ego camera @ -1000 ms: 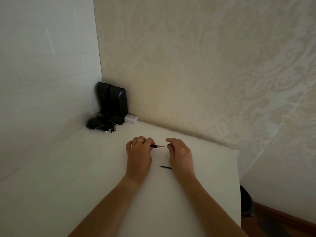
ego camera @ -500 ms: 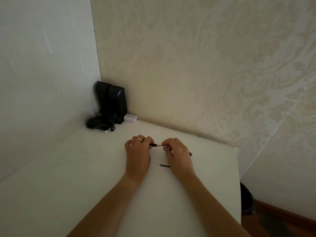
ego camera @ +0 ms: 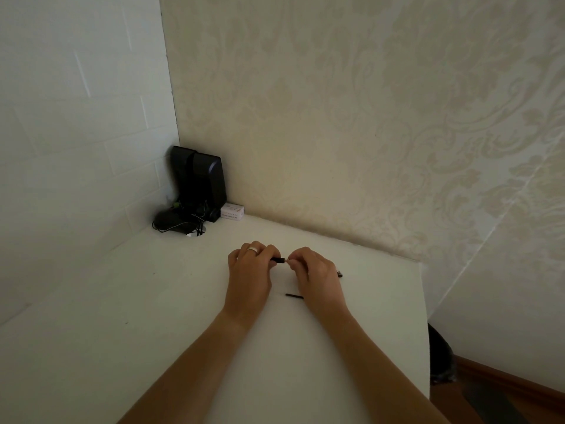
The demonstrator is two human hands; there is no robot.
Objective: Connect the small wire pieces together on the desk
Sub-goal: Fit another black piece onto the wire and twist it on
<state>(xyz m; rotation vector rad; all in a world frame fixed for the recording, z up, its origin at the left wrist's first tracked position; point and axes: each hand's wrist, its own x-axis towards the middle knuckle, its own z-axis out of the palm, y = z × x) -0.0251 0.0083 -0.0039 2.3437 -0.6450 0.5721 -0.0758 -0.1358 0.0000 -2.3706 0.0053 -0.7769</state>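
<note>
On the white desk [ego camera: 153,316] my left hand [ego camera: 249,276], a ring on one finger, pinches a short black wire piece [ego camera: 278,260] whose bare tip points right. My right hand [ego camera: 318,276] pinches that tip with thumb and forefinger and holds a second wire piece, whose black end [ego camera: 340,274] pokes out past the hand's right side. The two hands almost touch. A third black wire piece [ego camera: 294,296] lies flat on the desk between the wrists, partly under my right hand.
Black speakers [ego camera: 200,185] with a tangle of cables and a cable hole [ego camera: 195,233] stand in the far left corner, beside a small white box [ego camera: 233,212]. Walls close the desk at the back and left. The desk's right edge [ego camera: 423,316] drops to the floor.
My right hand has moved left and closed onto the bare tip of the wire that my left hand holds; the gap between the hands has shrunk.
</note>
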